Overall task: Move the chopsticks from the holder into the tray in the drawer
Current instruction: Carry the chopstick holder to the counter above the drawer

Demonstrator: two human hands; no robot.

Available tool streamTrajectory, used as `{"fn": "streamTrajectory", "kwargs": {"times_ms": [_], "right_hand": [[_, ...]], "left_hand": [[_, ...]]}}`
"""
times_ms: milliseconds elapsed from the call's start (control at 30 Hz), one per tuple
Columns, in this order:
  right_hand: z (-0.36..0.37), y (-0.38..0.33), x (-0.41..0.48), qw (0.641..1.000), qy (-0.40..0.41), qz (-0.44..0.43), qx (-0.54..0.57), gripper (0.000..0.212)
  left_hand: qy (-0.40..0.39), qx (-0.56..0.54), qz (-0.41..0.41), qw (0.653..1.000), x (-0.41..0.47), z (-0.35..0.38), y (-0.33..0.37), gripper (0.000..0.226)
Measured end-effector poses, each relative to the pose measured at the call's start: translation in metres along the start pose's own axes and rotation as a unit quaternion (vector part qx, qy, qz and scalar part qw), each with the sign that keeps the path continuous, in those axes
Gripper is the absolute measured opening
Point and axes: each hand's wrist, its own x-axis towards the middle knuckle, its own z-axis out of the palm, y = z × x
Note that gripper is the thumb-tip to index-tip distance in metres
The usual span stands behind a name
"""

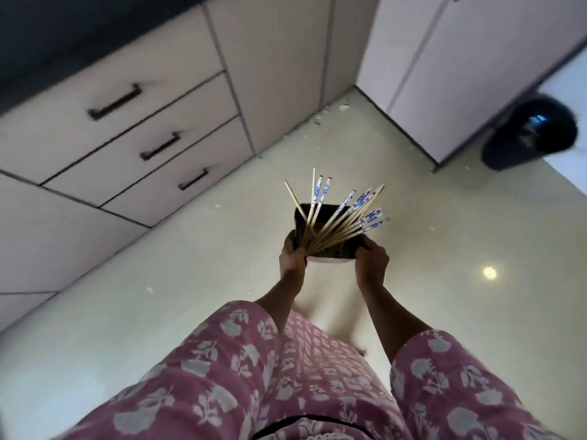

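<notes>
A black holder (344, 249) hangs in the air over the floor, gripped on both sides. My left hand (293, 257) curls round its left edge and my right hand (371, 260) round its right edge. Several chopsticks (341, 217) fan out of it, plain wood with blue-and-white patterned tops, leaning away from me and to the right. A stack of three drawers stands to the left, all closed: the top drawer (63, 134), the middle one (133, 160) and the bottom one (190, 188). No tray is in view.
White cabinet fronts (273, 65) run along the left and back under a dark countertop (63, 33). A tall white cabinet (460, 74) stands at the right, with a black bin (527, 134) beside it. The pale tiled floor (158, 296) lies below, with small crumbs near the corner.
</notes>
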Motion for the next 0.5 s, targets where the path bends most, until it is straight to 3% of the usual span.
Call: {"fn": "streamTrajectory", "kwargs": {"times_ms": [267,367,500], "right_hand": [[0.138,-0.147,0.002,0.985,-0.096,-0.132,-0.058,0.035],[0.177,-0.205,0.006,0.979,-0.108,-0.166,-0.055,0.028],[0.225,-0.292,0.011,0.968,-0.128,-0.217,-0.022,0.034]], "left_hand": [[0.148,-0.156,0.044,0.976,0.056,-0.120,0.104,0.058],[0.196,-0.174,0.088,0.961,0.070,-0.150,0.152,0.053],[0.225,-0.171,0.176,0.943,0.089,-0.191,0.229,0.056]]}}
